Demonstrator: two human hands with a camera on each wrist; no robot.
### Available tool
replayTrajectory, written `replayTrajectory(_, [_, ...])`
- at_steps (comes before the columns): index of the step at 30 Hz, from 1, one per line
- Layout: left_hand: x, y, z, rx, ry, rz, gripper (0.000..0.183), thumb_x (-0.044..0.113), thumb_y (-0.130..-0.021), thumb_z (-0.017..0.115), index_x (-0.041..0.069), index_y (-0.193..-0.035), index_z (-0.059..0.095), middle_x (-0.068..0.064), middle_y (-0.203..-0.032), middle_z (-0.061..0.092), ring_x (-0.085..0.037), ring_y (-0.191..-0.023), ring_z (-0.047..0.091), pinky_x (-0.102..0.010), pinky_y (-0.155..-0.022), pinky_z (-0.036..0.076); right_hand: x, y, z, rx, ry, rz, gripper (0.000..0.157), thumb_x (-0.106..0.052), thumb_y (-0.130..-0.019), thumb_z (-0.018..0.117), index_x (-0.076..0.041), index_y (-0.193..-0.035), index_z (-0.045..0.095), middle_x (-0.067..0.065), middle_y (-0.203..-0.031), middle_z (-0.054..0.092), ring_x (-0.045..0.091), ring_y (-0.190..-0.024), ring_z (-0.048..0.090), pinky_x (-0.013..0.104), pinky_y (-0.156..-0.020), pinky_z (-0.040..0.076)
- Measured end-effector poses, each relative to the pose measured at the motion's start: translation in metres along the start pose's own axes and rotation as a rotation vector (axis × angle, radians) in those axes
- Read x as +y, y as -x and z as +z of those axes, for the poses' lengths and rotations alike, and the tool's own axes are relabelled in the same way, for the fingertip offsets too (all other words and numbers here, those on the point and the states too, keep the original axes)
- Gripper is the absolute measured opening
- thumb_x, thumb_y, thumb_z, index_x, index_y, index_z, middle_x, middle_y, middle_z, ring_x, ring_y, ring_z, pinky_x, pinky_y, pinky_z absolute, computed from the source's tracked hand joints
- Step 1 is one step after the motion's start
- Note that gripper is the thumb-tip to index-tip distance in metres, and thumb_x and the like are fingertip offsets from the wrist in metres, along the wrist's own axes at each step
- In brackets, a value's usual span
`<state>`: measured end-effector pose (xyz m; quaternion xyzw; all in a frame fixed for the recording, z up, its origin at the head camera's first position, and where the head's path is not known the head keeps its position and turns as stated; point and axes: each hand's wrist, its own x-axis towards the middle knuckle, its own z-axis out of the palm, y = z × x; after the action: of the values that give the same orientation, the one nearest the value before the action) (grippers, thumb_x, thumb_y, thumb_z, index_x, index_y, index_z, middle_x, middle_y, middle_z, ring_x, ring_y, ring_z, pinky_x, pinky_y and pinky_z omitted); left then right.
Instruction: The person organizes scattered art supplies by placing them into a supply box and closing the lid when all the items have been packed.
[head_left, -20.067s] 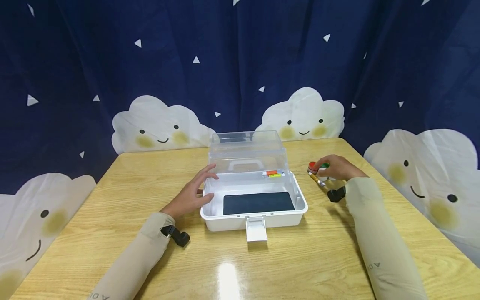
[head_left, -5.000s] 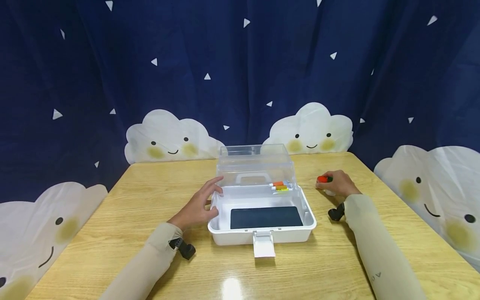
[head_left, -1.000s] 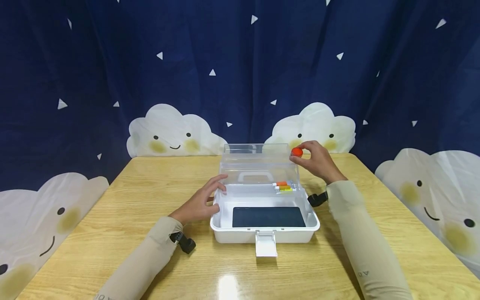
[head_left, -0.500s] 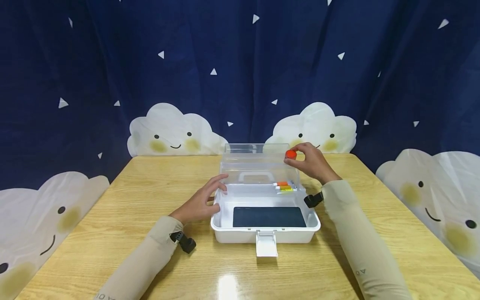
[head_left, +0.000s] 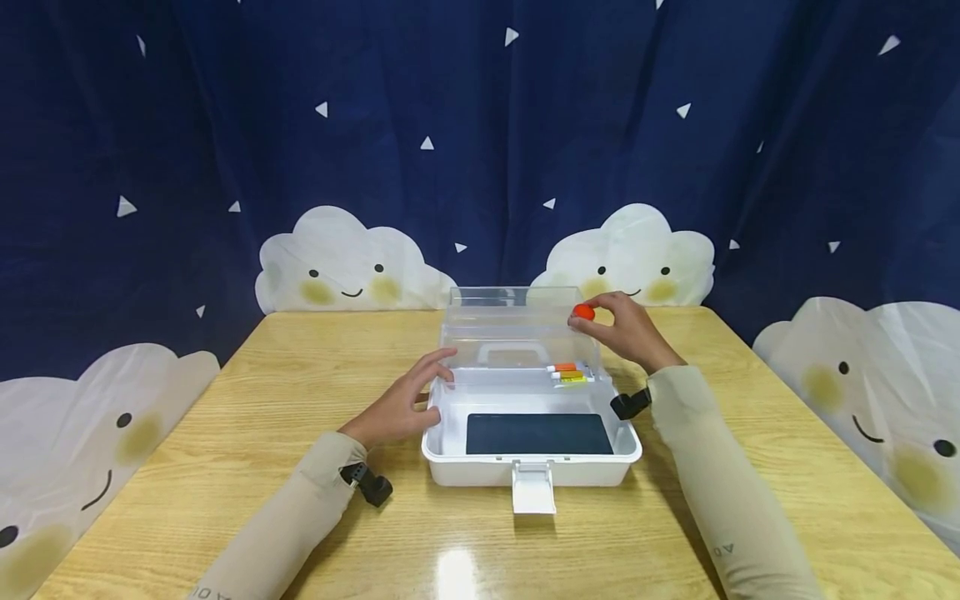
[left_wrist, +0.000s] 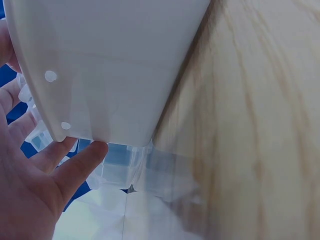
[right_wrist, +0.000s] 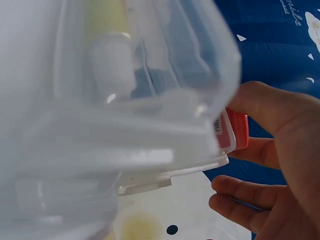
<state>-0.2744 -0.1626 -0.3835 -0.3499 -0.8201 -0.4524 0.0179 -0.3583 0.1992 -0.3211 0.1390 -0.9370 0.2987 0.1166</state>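
A white storage box stands on the table, its clear lid raised at the back. My left hand grips the box's left side, thumb at the rim and fingers around the back corner; the left wrist view shows fingertips against the end wall. My right hand pinches a small clear jar with a red lid beside the raised lid's right end. In the right wrist view the jar's red lid is partly hidden by clear plastic. Orange, amber and yellow markers lie at the lid's lower right.
A dark flat panel covers part of the box floor. The white latch hangs down at the front. Behind the wooden table hangs a navy curtain with cloud pictures. My right forearm hides part of the table.
Since 20 seconds ago the amber marker has gone from the table to the lid. My right hand has lifted the red-lidded jar and carried it left, lowering slightly just now. Left hand keeps its grip.
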Motion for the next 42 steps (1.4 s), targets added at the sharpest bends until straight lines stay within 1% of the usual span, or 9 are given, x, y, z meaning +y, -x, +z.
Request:
replayTrajectory(4, [0.019,0.002,-0.004,-0.007,0.013,0.003,0.037,-0.005,-0.071,0.053,0.011,-0.103,0.048,0.0,-0.147,0.018,-0.03,-0.131,0.023,-0.055,-0.091,0.039,0.0,0.001,-0.001,-0.005,-0.005,0.015,0.056,-0.055,-0.075,0.062,-0.014,-0.112,0.06,0.01,-0.123,0.047,0.03,-0.115,0.039,0.058,-0.094,0.035])
replayTrajectory(7, [0.023,0.003,-0.004,-0.009,0.008,-0.006,0.037,-0.007,-0.071,0.053,0.014,-0.102,0.047,-0.001,-0.147,0.018,-0.026,-0.131,0.023,-0.054,-0.091,0.04,0.0,0.001,-0.002,-0.02,-0.008,0.028,0.057,-0.056,-0.075,0.062,-0.015,-0.114,0.059,0.01,-0.124,0.046,0.031,-0.116,0.038,0.059,-0.094,0.034])
replayTrajectory(13, [0.025,0.003,-0.004,-0.01,0.014,-0.002,0.037,-0.008,-0.072,0.053,0.011,-0.103,0.048,-0.002,-0.147,0.018,-0.029,-0.132,0.022,-0.055,-0.091,0.039,0.002,0.0,-0.001,-0.043,-0.022,0.034,0.057,-0.057,-0.075,0.06,-0.016,-0.114,0.059,0.008,-0.123,0.047,0.03,-0.116,0.038,0.059,-0.094,0.033])
replayTrajectory(17, [0.018,0.002,-0.003,0.0,0.021,0.007,0.037,-0.007,-0.071,0.053,0.01,-0.103,0.048,0.003,-0.147,0.018,-0.029,-0.131,0.024,-0.056,-0.09,0.039,0.003,-0.002,0.0,-0.063,-0.034,0.034,0.054,-0.056,-0.077,0.059,-0.017,-0.114,0.059,0.007,-0.123,0.047,0.03,-0.117,0.039,0.06,-0.095,0.032])
replayTrajectory(21, [-0.001,0.0,0.0,0.002,-0.006,0.019,0.037,-0.005,-0.072,0.053,0.009,-0.105,0.048,0.001,-0.148,0.017,-0.033,-0.131,0.024,-0.055,-0.089,0.041,0.004,-0.002,0.001,-0.098,-0.04,0.055,0.055,-0.056,-0.078,0.058,-0.017,-0.116,0.058,0.007,-0.126,0.047,0.032,-0.119,0.038,0.059,-0.094,0.033])
replayTrajectory(24, [-0.011,-0.001,0.002,0.006,-0.024,0.009,0.038,-0.004,-0.072,0.054,0.011,-0.106,0.048,0.003,-0.148,0.016,-0.032,-0.131,0.023,-0.053,-0.09,0.041,0.004,-0.001,0.001,-0.108,-0.041,0.056,0.056,-0.056,-0.078,0.057,-0.016,-0.117,0.057,0.008,-0.127,0.046,0.033,-0.12,0.037,0.059,-0.094,0.033])
replayTrajectory(30, [-0.013,-0.002,0.003,0.011,-0.018,-0.01,0.041,-0.003,-0.072,0.055,0.02,-0.105,0.048,0.01,-0.147,0.017,-0.029,-0.132,0.022,-0.053,-0.091,0.041,0.004,-0.003,0.002,-0.114,-0.03,0.029,0.054,-0.056,-0.079,0.056,-0.017,-0.118,0.058,0.008,-0.127,0.048,0.033,-0.121,0.037,0.061,-0.095,0.031])
replayTrajectory(37, [-0.012,-0.001,0.002,-0.002,-0.026,0.028,0.037,-0.001,-0.073,0.054,0.01,-0.108,0.048,0.003,-0.148,0.015,-0.03,-0.131,0.023,-0.049,-0.091,0.043,0.004,-0.001,0.0,-0.122,-0.034,0.025,0.054,-0.055,-0.08,0.056,-0.019,-0.12,0.057,0.008,-0.129,0.046,0.033,-0.121,0.037,0.061,-0.095,0.031])
replayTrajectory(42, [-0.013,-0.001,0.002,0.002,-0.027,0.026,0.038,0.0,-0.072,0.054,0.014,-0.107,0.048,0.003,-0.148,0.016,-0.031,-0.131,0.023,-0.05,-0.09,0.042,0.005,0.002,-0.004,-0.14,-0.04,0.023,0.055,-0.057,-0.078,0.057,-0.024,-0.122,0.056,0.004,-0.13,0.046,0.031,-0.123,0.035,0.063,-0.096,0.027])
